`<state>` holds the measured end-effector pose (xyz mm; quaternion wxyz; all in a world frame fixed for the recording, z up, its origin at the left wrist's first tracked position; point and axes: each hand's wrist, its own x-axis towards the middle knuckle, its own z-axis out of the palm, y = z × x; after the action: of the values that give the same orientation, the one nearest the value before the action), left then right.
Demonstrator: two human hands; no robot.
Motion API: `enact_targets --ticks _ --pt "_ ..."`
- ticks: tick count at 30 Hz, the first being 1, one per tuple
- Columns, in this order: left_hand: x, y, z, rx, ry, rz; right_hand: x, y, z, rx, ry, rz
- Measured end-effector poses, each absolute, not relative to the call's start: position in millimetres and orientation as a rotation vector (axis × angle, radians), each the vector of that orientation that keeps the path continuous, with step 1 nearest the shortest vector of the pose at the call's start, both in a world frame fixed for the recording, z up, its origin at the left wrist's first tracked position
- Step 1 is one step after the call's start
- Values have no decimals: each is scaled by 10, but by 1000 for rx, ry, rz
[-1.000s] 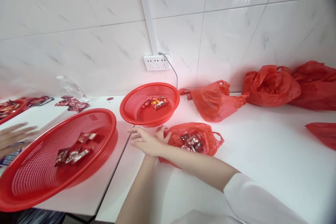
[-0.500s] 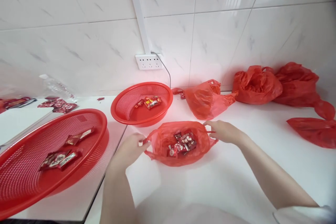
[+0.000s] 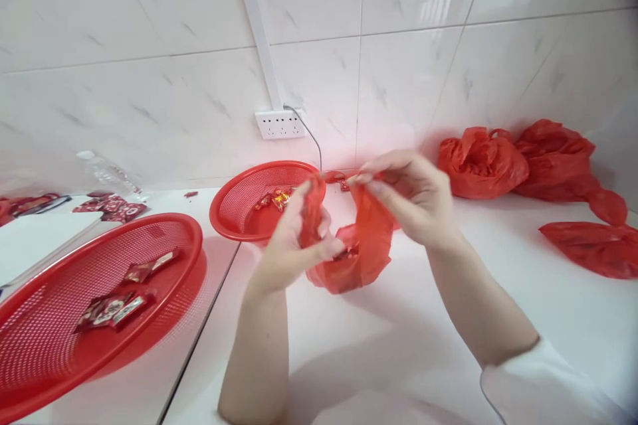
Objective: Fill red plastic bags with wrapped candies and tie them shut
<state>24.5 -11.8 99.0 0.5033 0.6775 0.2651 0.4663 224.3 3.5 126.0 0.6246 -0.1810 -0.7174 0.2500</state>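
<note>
A small red plastic bag (image 3: 356, 259) with wrapped sweets inside hangs just above the white counter (image 3: 409, 345), held up by its two handles. My left hand (image 3: 294, 239) is closed around the left handle. My right hand (image 3: 406, 196) pinches the right handle a little higher. The two hands are close together over the middle of the counter. Behind them stands a small red mesh basket (image 3: 239, 212) holding a few wrapped sweets (image 3: 276, 199).
A large red mesh basket (image 3: 60, 325) with several sweets sits at the left. Filled red bags (image 3: 481, 163) lie against the tiled wall at the right, one flat red bag (image 3: 591, 249) nearer. A wall socket (image 3: 279, 125) with a cable is above the small basket. Loose sweets (image 3: 112, 207) lie far left.
Both hands took the bag's handles, lifted the bag off the counter and drew the handles together. Another person's hand seen at the far left earlier is gone.
</note>
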Motion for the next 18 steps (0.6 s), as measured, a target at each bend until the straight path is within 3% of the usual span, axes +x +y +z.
enact_targets --ticks 5,13,18 --pt "496 -158 933 1840 917 905 2100 -8 1279 -372 -2109 496" --pt "360 -6 758 1287 1200 942 2197 124 899 -710 -1984 778" --pt "243 46 835 1229 918 718 2247 236 749 -835 -1787 863"
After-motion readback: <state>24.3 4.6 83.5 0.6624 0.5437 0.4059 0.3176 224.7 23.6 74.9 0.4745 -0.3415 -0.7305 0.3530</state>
